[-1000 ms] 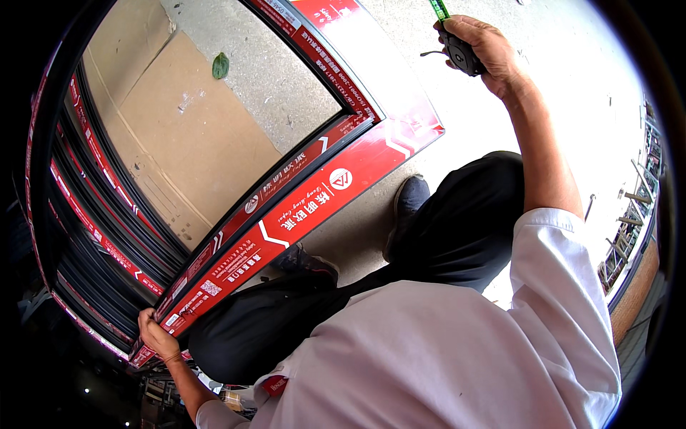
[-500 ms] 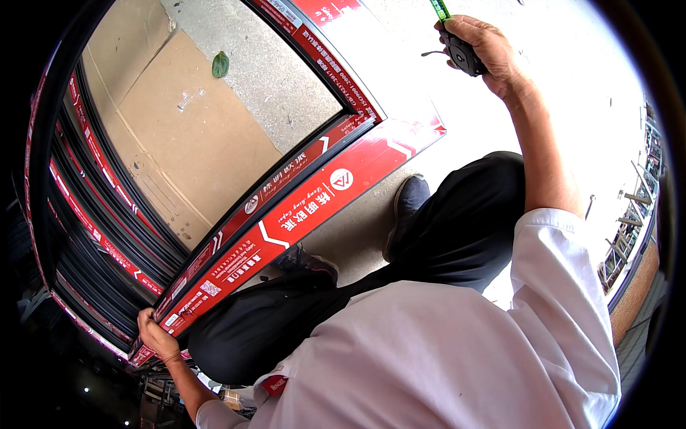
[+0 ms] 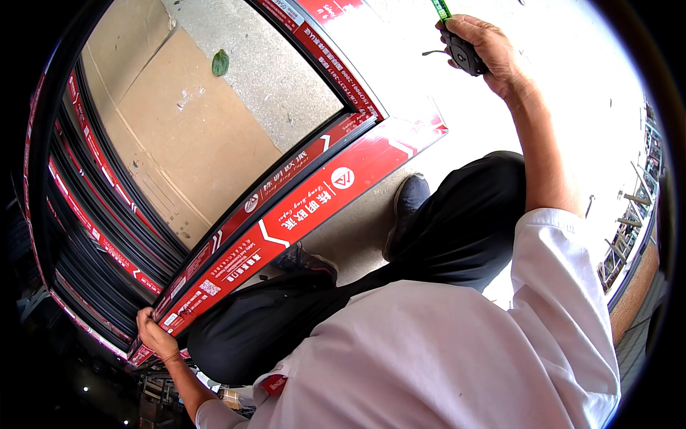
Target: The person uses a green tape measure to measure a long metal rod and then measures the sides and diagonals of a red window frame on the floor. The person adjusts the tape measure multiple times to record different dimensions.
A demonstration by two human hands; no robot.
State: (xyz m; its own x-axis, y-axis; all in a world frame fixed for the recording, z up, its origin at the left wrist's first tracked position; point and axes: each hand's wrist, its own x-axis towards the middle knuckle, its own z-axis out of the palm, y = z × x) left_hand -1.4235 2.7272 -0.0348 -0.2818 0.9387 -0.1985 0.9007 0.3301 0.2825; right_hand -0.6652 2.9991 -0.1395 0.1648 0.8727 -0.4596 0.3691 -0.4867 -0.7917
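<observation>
A large frame [image 3: 300, 207] of dark metal wrapped in red printed film lies on the ground in front of me. My left hand [image 3: 156, 336] grips its near left corner. Held out far to the right, my right hand [image 3: 486, 44] is closed around a black tape measure [image 3: 463, 53]. A green tape blade [image 3: 441, 8] runs from it out of the top of the picture. I crouch, with my dark trousers and shoes [image 3: 407, 207] beside the frame.
Inside the frame lie a sheet of brown cardboard [image 3: 179, 136] and bare concrete with a green leaf [image 3: 220, 61]. More dark and red profiles [image 3: 93, 236] are stacked along the left. Bright pavement lies at the right, with a railing [image 3: 629, 236] at the far right edge.
My left hand has shifted slightly on the frame's corner. My right hand with the tape measure has barely moved.
</observation>
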